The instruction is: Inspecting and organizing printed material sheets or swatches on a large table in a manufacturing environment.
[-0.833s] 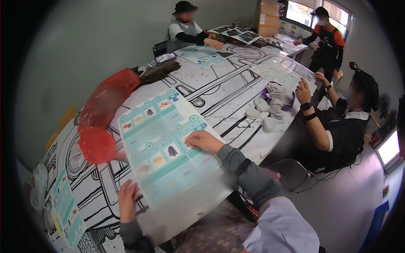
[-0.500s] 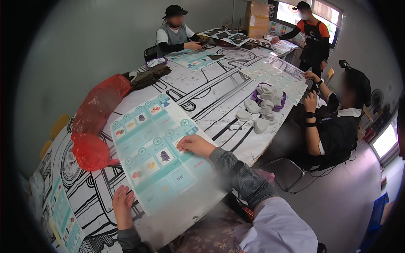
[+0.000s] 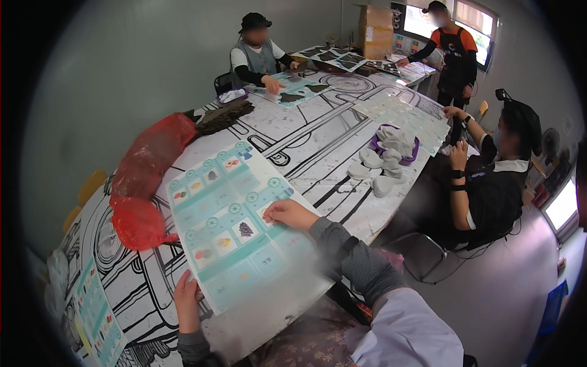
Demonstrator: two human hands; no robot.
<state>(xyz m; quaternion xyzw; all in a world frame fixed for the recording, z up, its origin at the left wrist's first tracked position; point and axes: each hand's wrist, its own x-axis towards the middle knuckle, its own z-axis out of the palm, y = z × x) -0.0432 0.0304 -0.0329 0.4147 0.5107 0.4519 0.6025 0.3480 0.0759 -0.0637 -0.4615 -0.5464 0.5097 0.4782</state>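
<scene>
A long pale-blue sheet [image 3: 211,244], printed with wheeled carts and fruit pictures, lies on the table in front of me. My right hand [image 3: 292,215] rests over its right part, thumb and fingers pinched at a small white picture card [image 3: 267,215], which they partly cover. Beside that card is a square with dark grapes [image 3: 245,229]; squares with yellow and red fruit follow to the left. My left hand [image 3: 187,300] is at the sheet's near left edge, fingers slightly bent and apart, touching or almost touching the edge.
A red plastic bag [image 3: 150,159] and dark bark [image 3: 226,116] lie left. Pale flat pieces [image 3: 382,174] spill from a purple basket [image 3: 411,153] at right. Another sheet [image 3: 98,312] lies far left. Three people [image 3: 260,55] are around the table [image 3: 318,159].
My left hand's fingers have drawn in toward the sheet's edge. My right hand stays at the same card. Across the table, a person has reached a hand over their sheet, where dark pieces show.
</scene>
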